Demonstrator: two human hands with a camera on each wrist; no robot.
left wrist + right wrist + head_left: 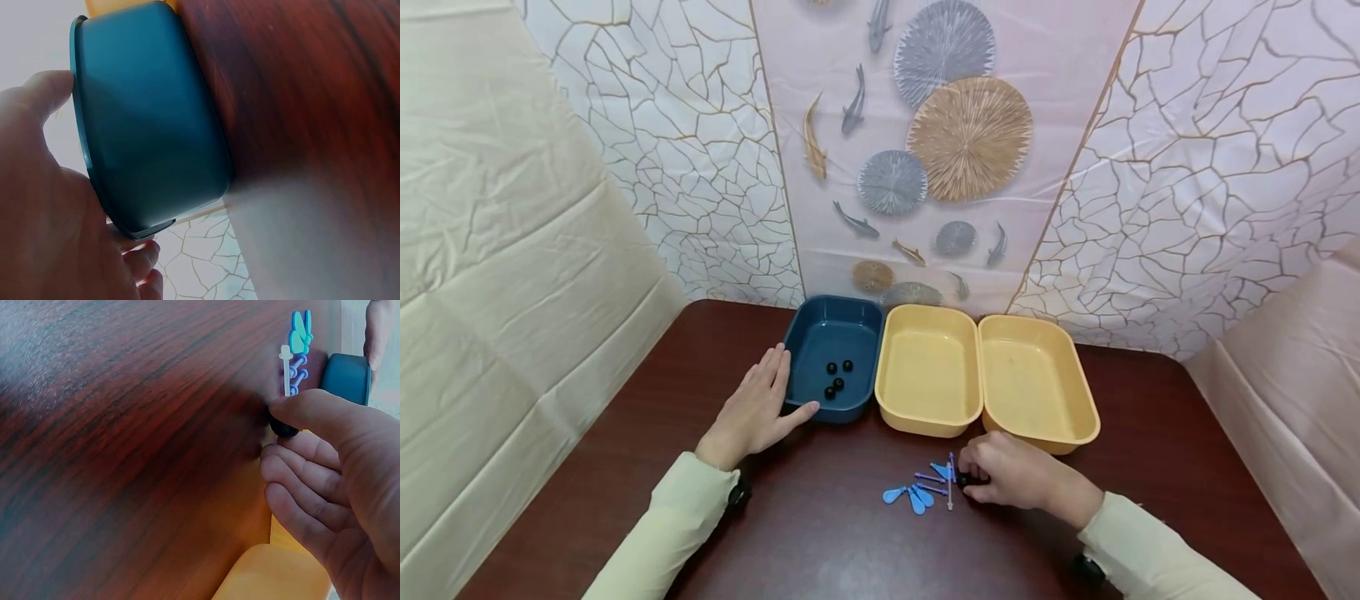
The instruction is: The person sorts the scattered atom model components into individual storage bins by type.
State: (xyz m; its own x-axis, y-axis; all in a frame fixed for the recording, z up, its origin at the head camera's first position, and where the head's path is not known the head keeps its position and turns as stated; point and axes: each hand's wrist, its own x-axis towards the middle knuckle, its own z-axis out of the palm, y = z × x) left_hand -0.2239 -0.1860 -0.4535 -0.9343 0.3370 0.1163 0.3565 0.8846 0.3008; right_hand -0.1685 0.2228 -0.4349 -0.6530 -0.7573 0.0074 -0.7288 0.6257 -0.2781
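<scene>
My left hand (756, 410) rests with straight fingers along the left side of a dark blue tub (797, 367), its thumb at the front rim. Several black beads (838, 384) lie on the tub's floor. Low over the table, my right hand (1017, 472) pinches a small black round piece (284, 428), apparently another bead, between thumb and index finger, which partly cover it. Just left of that hand lie light-blue teardrop-shaped pieces (917, 502), short purple rods (930, 478) with knobbed ends, and a pale rod (950, 492).
Two yellow tubs, one in the middle (928, 425) and one at the right (1078, 433), stand beside the blue one in a row. Behind them hangs a patterned cloth (715, 192). The dark wooden table (835, 542) stretches toward me.
</scene>
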